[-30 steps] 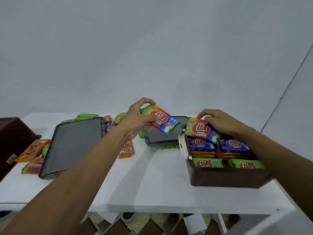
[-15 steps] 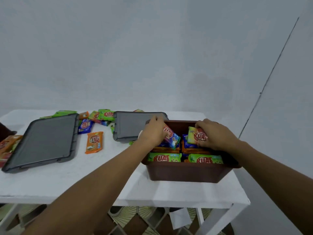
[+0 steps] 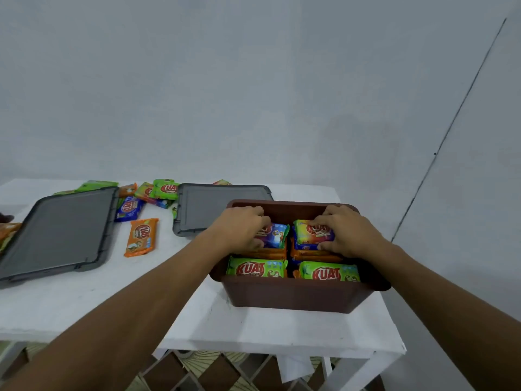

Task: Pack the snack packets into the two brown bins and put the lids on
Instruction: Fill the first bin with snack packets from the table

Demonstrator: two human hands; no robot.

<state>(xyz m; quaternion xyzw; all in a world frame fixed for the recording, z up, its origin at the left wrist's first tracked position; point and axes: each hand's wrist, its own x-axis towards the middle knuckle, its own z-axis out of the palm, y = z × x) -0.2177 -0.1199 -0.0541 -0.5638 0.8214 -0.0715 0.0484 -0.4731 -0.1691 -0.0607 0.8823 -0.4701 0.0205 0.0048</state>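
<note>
A brown bin (image 3: 293,297) stands at the table's right end, filled with stacked snack packets. My left hand (image 3: 239,230) grips a rainbow packet (image 3: 275,235) lying on the back left stack inside it. My right hand (image 3: 346,231) grips another rainbow packet (image 3: 313,231) on the back right stack. Two green packets (image 3: 256,268) (image 3: 328,272) top the front stacks. Two grey lids lie on the table: a large-looking one (image 3: 62,232) at left and one (image 3: 205,210) just behind the bin's left corner.
Loose packets lie between and behind the lids: an orange one (image 3: 141,237), a blue one (image 3: 128,207), a green one (image 3: 165,189) and several more. The white table (image 3: 84,300) ends just right of the bin. A grey wall stands behind.
Both hands carried their rainbow packets down into the bin and now hold them flat on the back stacks. The view has swung right, and the second brown bin at left is out of sight.
</note>
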